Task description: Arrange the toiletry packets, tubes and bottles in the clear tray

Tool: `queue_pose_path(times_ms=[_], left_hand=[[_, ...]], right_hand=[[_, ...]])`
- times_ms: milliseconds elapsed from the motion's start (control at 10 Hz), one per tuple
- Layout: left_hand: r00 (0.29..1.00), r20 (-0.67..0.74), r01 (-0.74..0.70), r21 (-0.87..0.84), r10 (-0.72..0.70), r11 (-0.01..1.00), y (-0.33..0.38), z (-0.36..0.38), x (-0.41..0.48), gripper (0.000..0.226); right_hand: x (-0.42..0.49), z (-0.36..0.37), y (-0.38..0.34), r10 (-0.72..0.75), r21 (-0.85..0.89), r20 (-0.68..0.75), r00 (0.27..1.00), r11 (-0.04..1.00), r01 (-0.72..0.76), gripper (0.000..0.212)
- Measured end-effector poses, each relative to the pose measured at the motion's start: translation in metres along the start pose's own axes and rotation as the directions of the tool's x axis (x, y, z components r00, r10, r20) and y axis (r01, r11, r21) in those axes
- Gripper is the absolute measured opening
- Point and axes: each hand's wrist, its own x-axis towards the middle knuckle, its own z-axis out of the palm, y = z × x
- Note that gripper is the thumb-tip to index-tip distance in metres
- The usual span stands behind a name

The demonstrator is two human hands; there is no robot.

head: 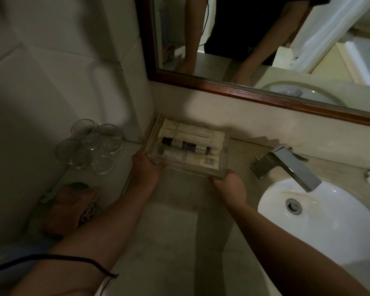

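No text, brand, number or sign can be read anywhere in this dim, soft view. In the clear tray (219, 175), set against the back edge of the counter near its left corner, the cream packets (192, 133) carry thin dark lines and faint marks too blurred to make out. A tube (201, 161) by the tray's front wall bears a small dark block of print near its right end; its letters cannot be told. The bottles (188, 146) show dark bands, with no legible label.
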Motion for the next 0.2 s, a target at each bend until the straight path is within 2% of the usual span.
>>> queue_pose_path(times_ms=[200], left_hand=[[1.0,0.003,-0.008,0.042,0.008,0.999,-0.0019,-0.0019,0.002,0.067]], right_hand=[[0.0007,0.0007,-0.004,0.033,0.012,-0.006,0.999,0.999,-0.033,0.039]])
